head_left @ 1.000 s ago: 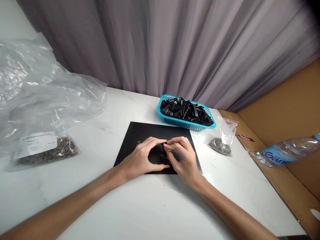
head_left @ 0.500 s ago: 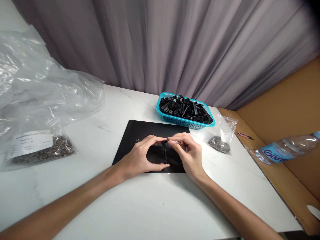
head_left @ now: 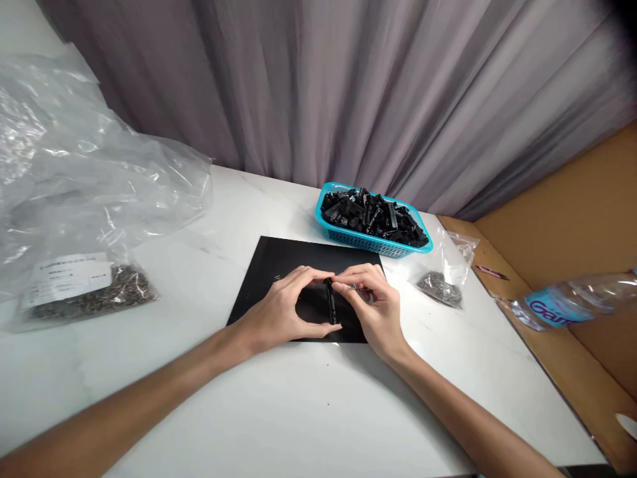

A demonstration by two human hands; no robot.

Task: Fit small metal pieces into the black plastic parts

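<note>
A narrow black plastic part point(head_left: 332, 304) is held lengthwise over a black mat point(head_left: 293, 255). My left hand point(head_left: 279, 302) grips it by its two ends, thumb at the near end and fingers at the far end. My right hand point(head_left: 373, 302) is closed in a pinch at the far end of the part, its fingertips touching my left fingertips. Whatever lies between the right fingertips is too small or hidden to make out. Small shiny metal pieces point(head_left: 277, 279) lie on the mat beside my left hand, and more show by the right fingers.
A blue basket point(head_left: 323, 229) full of black plastic parts stands behind the mat. Bags of small metal pieces lie left point(head_left: 99, 292) and right point(head_left: 440, 285), with a large clear plastic bag point(head_left: 124, 172) at the left. A bottle point(head_left: 562, 305) lies by the cardboard at right.
The view has shifted slightly. Both hands stay at the same part, and the right fingertips have closed in a little at its far end.
</note>
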